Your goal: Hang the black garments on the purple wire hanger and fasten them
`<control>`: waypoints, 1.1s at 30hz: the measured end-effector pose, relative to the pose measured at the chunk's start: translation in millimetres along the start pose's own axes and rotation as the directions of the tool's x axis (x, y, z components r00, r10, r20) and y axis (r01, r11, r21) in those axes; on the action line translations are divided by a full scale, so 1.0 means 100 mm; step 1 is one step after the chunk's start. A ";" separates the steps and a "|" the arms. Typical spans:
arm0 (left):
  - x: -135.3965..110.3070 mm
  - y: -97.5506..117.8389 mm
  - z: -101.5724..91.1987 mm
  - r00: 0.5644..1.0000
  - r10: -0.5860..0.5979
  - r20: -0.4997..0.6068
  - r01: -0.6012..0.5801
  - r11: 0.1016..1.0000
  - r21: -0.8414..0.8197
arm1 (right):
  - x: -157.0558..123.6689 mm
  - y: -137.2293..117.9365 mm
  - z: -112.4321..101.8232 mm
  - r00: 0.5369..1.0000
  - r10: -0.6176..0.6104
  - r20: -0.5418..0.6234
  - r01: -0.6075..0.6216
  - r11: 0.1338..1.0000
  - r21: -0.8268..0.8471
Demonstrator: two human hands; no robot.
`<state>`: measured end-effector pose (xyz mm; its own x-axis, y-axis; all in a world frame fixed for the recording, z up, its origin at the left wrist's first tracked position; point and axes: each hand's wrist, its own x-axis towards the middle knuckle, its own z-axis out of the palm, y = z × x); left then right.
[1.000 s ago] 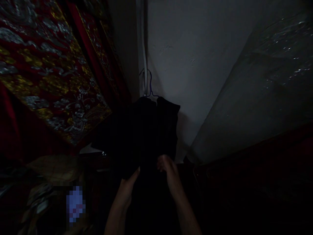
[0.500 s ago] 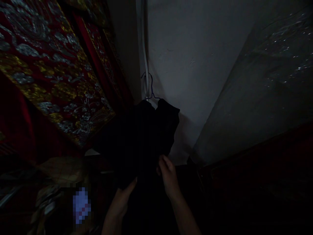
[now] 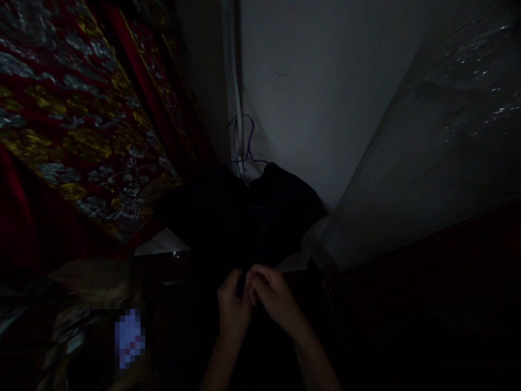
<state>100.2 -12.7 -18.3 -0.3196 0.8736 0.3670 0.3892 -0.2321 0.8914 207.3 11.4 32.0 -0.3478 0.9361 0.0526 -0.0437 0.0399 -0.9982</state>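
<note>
A black short-sleeved garment [image 3: 244, 233] hangs on a thin purple wire hanger [image 3: 249, 155], its hook caught at a pale strap [image 3: 238, 108] by the wall. In front of the garment, my left hand [image 3: 235, 298] and my right hand [image 3: 271, 293] meet at the fingertips. Both have their fingers curled and closed at the garment's front. What is pinched between them is too dark to make out, though the cloth lies right there. The lower part of the garment merges into shadow.
Red cloth with gold and silver embroidery [image 3: 93, 130] hangs at the left. A plastic-covered panel [image 3: 439, 130] leans at the right against the grey wall [image 3: 309, 81]. Cluttered items and a pixelated bluish patch [image 3: 130, 338] are at the lower left.
My left hand has moved up and right, and my right hand slightly left, so they now meet. The garment's shoulders and sleeves have spread wider.
</note>
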 end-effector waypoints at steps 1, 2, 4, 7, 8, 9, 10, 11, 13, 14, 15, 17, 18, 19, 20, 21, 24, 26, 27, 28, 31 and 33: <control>0.03 0.01 0.00 1.000 -0.006 0.022 0.006 1.000 -0.009 | 0.07 -0.07 -0.03 1.000 0.007 -0.012 -0.007 1.000 -0.006; 0.05 0.01 0.00 0.999 -0.008 0.035 0.008 1.000 -0.014 | 0.15 -0.17 -0.07 1.000 0.008 -0.027 -0.009 1.000 -0.006; 0.04 -0.03 0.02 0.999 -0.025 0.045 0.026 1.000 -0.006 | 0.39 -0.44 -0.14 0.998 -0.014 -0.069 0.016 1.000 0.017; -0.01 -0.14 0.09 0.996 -0.064 0.055 0.062 0.998 0.027 | 0.79 -0.93 -0.24 0.970 -0.149 -0.195 0.165 0.984 0.072; -0.02 -0.17 0.11 0.995 -0.074 0.069 0.071 0.997 0.034 | 0.90 -1.07 -0.26 0.959 -0.179 -0.220 0.198 0.978 0.071; -0.02 -0.18 0.12 0.993 -0.084 0.088 0.081 0.996 0.035 | 0.98 -1.18 -0.27 0.950 -0.215 -0.227 0.235 0.970 0.063; 0.01 -0.17 0.11 0.990 -0.093 0.106 0.090 0.996 0.029 | 1.03 -1.26 -0.27 0.940 -0.257 -0.223 0.273 0.961 0.047; 0.07 -0.13 0.10 0.988 -0.094 0.120 0.093 0.996 0.015 | 1.05 -1.31 -0.26 0.930 -0.301 -0.210 0.313 0.949 0.026; 0.26 0.06 0.02 0.991 -0.050 0.127 0.056 0.998 -0.043 | 1.02 -1.31 -0.23 0.908 -0.380 -0.176 0.383 0.924 -0.018; 0.40 0.19 -0.04 0.994 0.007 0.106 0.001 0.997 -0.080 | 0.98 -1.29 -0.21 0.900 -0.405 -0.163 0.404 0.914 -0.039; 0.56 0.35 -0.11 0.992 0.090 0.083 -0.080 0.990 -0.118 | 0.93 -1.26 -0.21 0.897 -0.416 -0.150 0.412 0.909 -0.060; 0.90 0.68 -0.25 0.956 0.292 -0.025 -0.292 0.949 -0.118 | 0.82 -1.23 -0.21 0.897 -0.422 -0.129 0.411 0.906 -0.102; 1.06 0.83 -0.31 0.916 0.397 -0.058 -0.401 0.914 -0.067 | 0.78 -1.22 -0.22 0.896 -0.427 -0.123 0.413 0.902 -0.122; 1.21 0.96 -0.35 0.875 0.483 -0.037 -0.484 0.875 -0.010 | 0.76 -1.23 -0.24 0.892 -0.435 -0.122 0.419 0.897 -0.141; 1.33 1.07 -0.38 0.831 0.556 0.017 -0.556 0.830 0.042 | 0.75 -1.24 -0.26 0.885 -0.448 -0.126 0.427 0.890 -0.163; 1.43 1.17 -0.39 0.796 0.602 0.065 -0.605 0.791 0.088 | 0.76 -1.24 -0.28 0.875 -0.464 -0.136 0.437 0.879 -0.190; 1.58 1.36 -0.36 0.729 0.666 0.160 -0.685 0.704 0.187 | 0.88 -1.13 -0.35 0.828 -0.525 -0.199 0.456 0.835 -0.307; 1.62 1.46 -0.36 0.714 0.687 0.137 -0.698 0.681 0.222 | 0.96 -0.92 -0.38 0.821 -0.516 -0.244 0.415 0.833 -0.367; 1.64 1.50 -0.38 0.715 0.693 0.093 -0.693 0.684 0.227 | 0.99 -0.79 -0.39 0.835 -0.483 -0.262 0.376 0.850 -0.369; 1.66 1.53 -0.43 0.723 0.690 0.028 -0.678 0.702 0.220 | 0.98 -0.64 -0.38 0.857 -0.437 -0.273 0.334 0.874 -0.352; 1.75 1.44 -0.70 0.790 0.555 -0.262 -0.560 0.826 0.063 | 0.80 -0.22 -0.29 0.914 -0.310 -0.261 0.259 0.943 -0.210; 1.78 1.19 -0.92 0.840 0.319 -0.440 -0.436 0.879 -0.196 | 0.59 -0.05 -0.18 0.939 -0.266 -0.219 0.248 0.963 -0.108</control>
<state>10.3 75.8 177.1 -0.5242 0.4717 0.7091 0.3121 -0.6683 0.6753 204.1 72.3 39.9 -0.1094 0.9446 0.3093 -0.0276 0.3082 -0.9509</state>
